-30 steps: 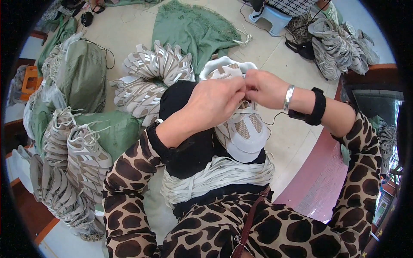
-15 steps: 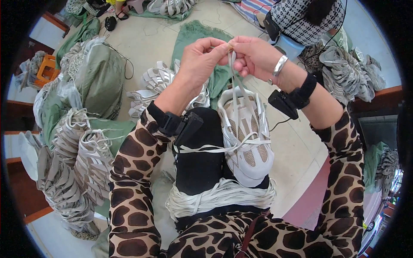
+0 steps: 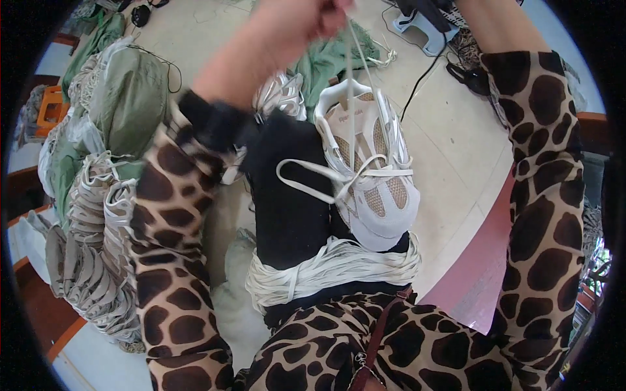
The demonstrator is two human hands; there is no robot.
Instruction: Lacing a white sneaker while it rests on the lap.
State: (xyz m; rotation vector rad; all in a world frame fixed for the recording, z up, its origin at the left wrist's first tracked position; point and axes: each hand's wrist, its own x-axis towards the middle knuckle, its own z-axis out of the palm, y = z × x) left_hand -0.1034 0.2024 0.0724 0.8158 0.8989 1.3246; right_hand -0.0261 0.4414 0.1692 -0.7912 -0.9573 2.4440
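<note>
A white and beige shoe upper (image 3: 386, 212) lies over my right thigh, toe toward me. Its white shoelace (image 3: 351, 98) rises taut in two strands to the top edge, where my left hand (image 3: 293, 32) is closed on it. That hand is blurred and partly cut off. Another loop of lace lies slack over my black-covered left leg. My right arm reaches up and outward, and its hand is beyond the top edge. A thick bundle of white laces (image 3: 332, 264) rests across my lap.
Stacked shoe uppers (image 3: 91, 274) stand at the left, beside a full green sack (image 3: 134, 107) and an orange crate (image 3: 53, 107). More uppers (image 3: 282, 94) lie past my left knee on green cloth (image 3: 332, 62). A light-blue stool (image 3: 427, 36) stands at the far right.
Both hands were together above the shoe upper. They have parted: the left has risen with the lace, the right has swung up and out of view. The lace strands are drawn higher.
</note>
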